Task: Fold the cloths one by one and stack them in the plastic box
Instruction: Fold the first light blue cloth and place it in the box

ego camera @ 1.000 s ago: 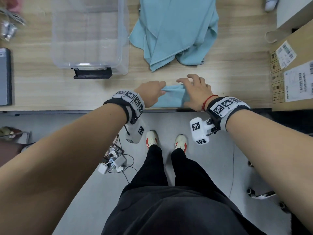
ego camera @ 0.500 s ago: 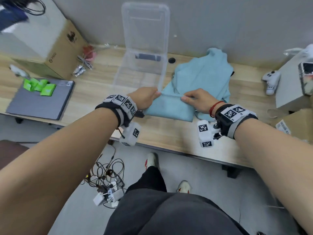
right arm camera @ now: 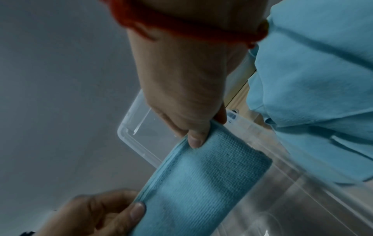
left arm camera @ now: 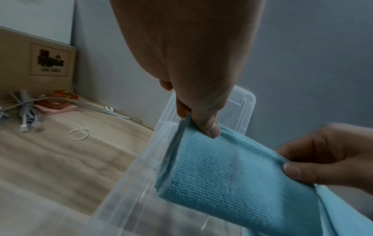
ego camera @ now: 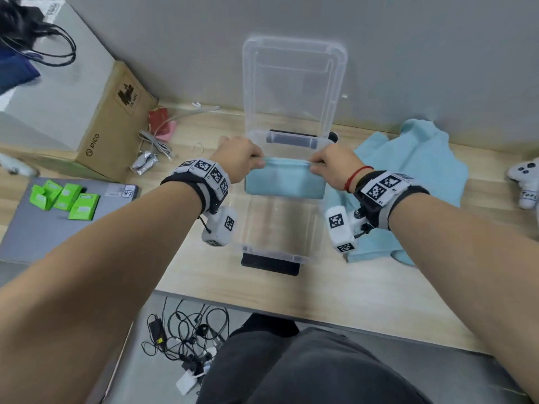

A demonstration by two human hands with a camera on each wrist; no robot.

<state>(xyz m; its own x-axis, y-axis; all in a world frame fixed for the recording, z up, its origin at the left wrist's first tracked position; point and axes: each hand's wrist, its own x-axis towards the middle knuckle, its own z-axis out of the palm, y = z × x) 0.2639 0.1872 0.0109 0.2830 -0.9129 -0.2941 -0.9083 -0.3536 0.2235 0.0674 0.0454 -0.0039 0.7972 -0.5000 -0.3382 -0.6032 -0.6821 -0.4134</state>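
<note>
A folded light-blue cloth [ego camera: 284, 182] hangs over the open clear plastic box [ego camera: 280, 249], inside its far half. My left hand [ego camera: 242, 161] pinches the cloth's upper left corner [left arm camera: 203, 127] between thumb and fingers. My right hand [ego camera: 335, 167] pinches the upper right corner [right arm camera: 195, 138] the same way. The cloth [left arm camera: 232, 172] dangles from that top edge; whether it touches the box floor is unclear. The box's lid [ego camera: 294, 83] stands upright against the wall. A heap of unfolded blue cloths [ego camera: 414, 176] lies on the table to the right of the box.
A cardboard box [ego camera: 116, 123] and loose cables [ego camera: 157, 141] sit at the left rear. A grey pad [ego camera: 43, 228] with green packets [ego camera: 64, 196] lies at the left. A white controller [ego camera: 525, 182] is at the far right. Cables [ego camera: 186, 333] lie on the floor below the table edge.
Both hands lifted the folded cloth from the table's front edge and carried it left and away, over the plastic box. My head tilted up, bringing the wall and lid into view.
</note>
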